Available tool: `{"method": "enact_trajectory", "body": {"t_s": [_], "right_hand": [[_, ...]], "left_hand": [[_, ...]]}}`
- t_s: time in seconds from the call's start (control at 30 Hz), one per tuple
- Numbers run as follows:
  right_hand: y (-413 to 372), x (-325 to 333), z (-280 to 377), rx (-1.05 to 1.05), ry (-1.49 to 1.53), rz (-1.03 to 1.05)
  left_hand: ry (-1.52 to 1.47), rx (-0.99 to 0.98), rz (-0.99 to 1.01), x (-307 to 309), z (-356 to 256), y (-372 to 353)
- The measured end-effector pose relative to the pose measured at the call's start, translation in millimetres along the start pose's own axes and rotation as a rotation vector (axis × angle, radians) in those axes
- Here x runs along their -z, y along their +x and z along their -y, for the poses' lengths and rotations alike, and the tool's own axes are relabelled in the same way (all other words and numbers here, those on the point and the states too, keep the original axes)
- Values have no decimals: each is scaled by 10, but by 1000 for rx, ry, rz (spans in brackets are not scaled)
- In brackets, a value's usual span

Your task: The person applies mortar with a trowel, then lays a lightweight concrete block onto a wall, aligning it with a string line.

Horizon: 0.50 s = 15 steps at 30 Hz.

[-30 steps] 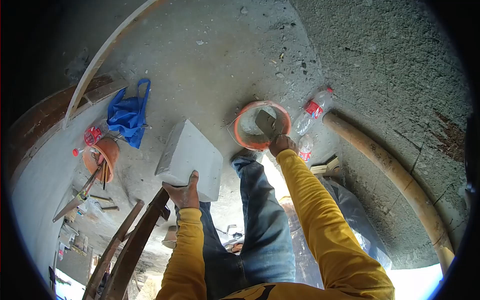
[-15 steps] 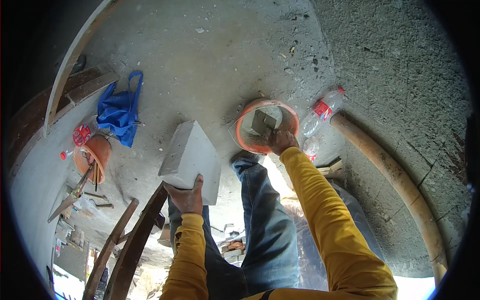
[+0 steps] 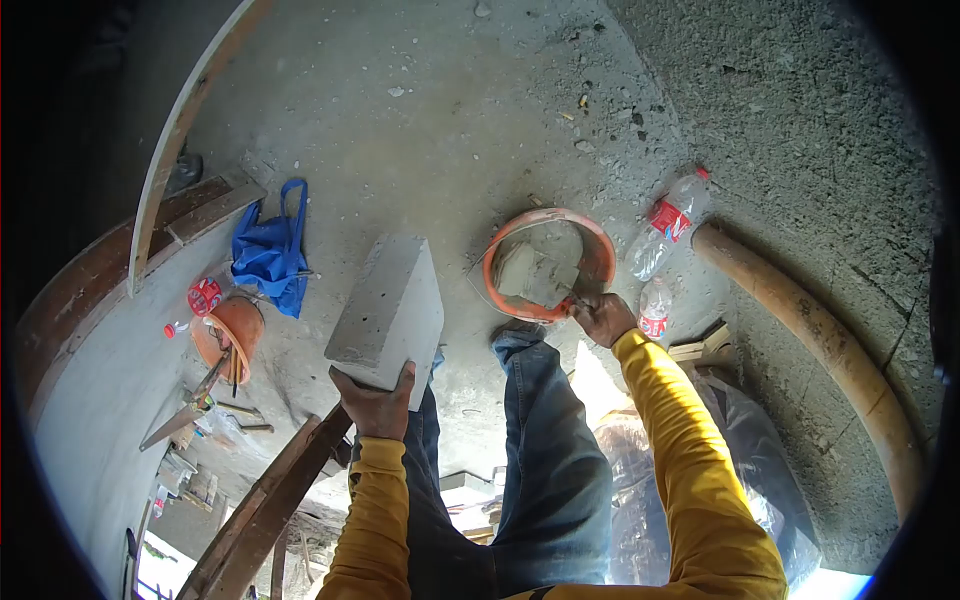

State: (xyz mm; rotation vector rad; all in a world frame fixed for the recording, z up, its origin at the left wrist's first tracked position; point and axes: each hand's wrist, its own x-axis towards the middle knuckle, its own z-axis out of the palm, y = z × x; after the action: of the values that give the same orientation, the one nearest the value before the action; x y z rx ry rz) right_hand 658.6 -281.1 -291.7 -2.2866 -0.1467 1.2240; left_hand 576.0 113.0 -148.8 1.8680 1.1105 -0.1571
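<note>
My left hand grips the lower end of a pale grey concrete block, its thumb and fingers on opposite sides. The block is tilted, with two long faces and an edge between them showing. At the near right rim of an orange bucket, my right hand is closed around a trowel, its handle mostly hidden by the fingers. The trowel's blade lies inside the bucket, against wet grey mortar.
Plastic bottles and a thick curved pole are right of the bucket. At left are a blue bag, a second orange bucket with tools, and a handsaw. A wooden beam slants up near my left forearm.
My right hand has drawn back toward the bucket's near right rim, and the trowel blade has moved down and right within the bucket. The block has turned slightly in my left hand. The view has shifted.
</note>
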Motion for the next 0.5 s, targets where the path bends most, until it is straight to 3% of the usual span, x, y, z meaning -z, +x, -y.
{"method": "enact_trajectory", "body": {"t_s": [0.17,0.23,0.5], "right_hand": [[-857,551,777,55,107,-113],[-1255,865,1283,160,148,-252],[-2677,2017,3293,485,101,-523]], "left_hand": [[191,-123,64,381,-391,-148],[245,-204,74,569,-630,-251],[92,-420,49,1584,-2051,-1052]]}}
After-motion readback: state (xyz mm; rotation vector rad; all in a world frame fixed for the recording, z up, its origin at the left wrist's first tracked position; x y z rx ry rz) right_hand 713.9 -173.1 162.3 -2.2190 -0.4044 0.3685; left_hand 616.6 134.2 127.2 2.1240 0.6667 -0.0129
